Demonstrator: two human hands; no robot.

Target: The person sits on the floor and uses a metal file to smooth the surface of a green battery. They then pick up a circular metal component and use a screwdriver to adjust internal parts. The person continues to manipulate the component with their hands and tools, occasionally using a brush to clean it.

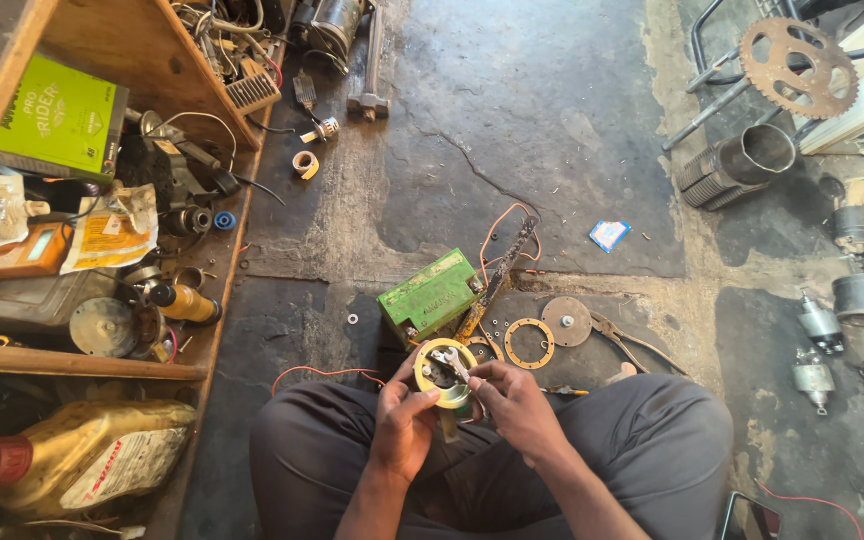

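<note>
Cracked, oil-dark concrete fills the view, and down at its near edge a person sits cross-legged with both hands together above the lap. Left hand (404, 418) grips the rim of a round yellow-ringed part (444, 368), fingers wrapped around its lower left side. Right hand (512, 400) pinches a small metal tool (452, 366) whose tip sits in the part's hollow centre. That ring faces up toward the camera, its flat face tilted slightly away; the tool's long axis runs from the right hand up and left into the middle.

Risk here, as I judge it: a slip of the tool could jab the left fingers, or the ring could drop onto the loose washers below.

Just beyond lies a green battery (429, 296) with orange wires (505, 222), then a flat ring gasket (529, 343) and a round disc (566, 321). Further left, wooden shelves (122, 45) hold clutter and a gold oil jug (77, 455). Far right, a rusty sprocket (798, 67).
</note>
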